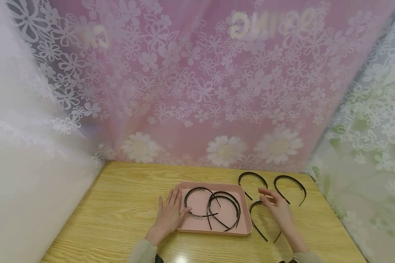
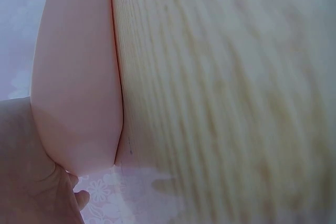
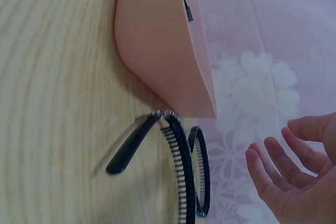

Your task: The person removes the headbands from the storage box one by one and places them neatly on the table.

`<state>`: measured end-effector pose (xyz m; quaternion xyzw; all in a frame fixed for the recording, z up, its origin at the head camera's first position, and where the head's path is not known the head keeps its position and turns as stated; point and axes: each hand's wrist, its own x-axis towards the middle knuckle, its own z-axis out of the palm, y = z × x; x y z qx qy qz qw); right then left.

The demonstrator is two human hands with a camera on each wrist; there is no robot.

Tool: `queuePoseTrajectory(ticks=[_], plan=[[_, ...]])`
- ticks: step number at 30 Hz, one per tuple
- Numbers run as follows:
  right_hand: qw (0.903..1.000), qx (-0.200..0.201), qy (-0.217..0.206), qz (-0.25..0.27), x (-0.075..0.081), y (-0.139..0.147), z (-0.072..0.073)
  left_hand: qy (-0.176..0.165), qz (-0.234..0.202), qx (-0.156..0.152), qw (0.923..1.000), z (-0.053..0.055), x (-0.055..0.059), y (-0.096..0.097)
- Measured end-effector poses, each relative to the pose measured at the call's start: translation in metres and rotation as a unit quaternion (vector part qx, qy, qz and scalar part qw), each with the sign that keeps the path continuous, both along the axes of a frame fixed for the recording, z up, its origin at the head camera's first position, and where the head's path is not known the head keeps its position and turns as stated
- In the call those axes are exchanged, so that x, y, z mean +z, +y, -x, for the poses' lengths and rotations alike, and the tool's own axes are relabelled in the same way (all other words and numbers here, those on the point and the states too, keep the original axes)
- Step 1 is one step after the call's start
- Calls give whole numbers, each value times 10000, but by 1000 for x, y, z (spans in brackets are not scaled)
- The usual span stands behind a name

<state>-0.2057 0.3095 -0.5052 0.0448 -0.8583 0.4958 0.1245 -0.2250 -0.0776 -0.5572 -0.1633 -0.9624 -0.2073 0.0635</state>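
A shallow pink tray [image 1: 214,232] stands on the table. Inside it lie three black toothed headbands, one at the left [image 1: 197,189] and two overlapping at the right [image 1: 239,215]. My left hand [image 1: 169,215] rests against the tray's left side, fingers fairly straight, thumb over the rim; the left wrist view shows this hand [image 2: 29,171] touching the tray wall [image 2: 79,77]. Right of the tray, my right hand [image 1: 279,212] hovers over a headband [image 1: 258,231] on the table. In the right wrist view its loosely bent fingers hold nothing, apart from the headband [image 3: 181,174].
Two more black headbands lie farther back on the wooden table [image 1: 125,204], one behind the tray's right corner [image 1: 250,173] and one farther right [image 1: 289,177]. A pink flowered curtain [image 1: 191,109] hangs along the back edge, with pale sheets [image 1: 36,146] at both sides.
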Motion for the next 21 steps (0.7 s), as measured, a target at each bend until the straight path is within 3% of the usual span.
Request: queuePoseTrajectory(ticks=[5,12,17,21], plan=[[9995,234,169,-90,6,-16,10,-26,-51,-16,10000,0,1,1],[9975,654,-88,-238,14,-37,28,-73,-89,-22,9999,-1,1,0],[9933,1124,21,-283,19,-53,40,-46,-52,-20,10000,0,0,0],[9910,1192,-175,-589,24,-66,49,-22,-64,-25,10000,0,0,0]])
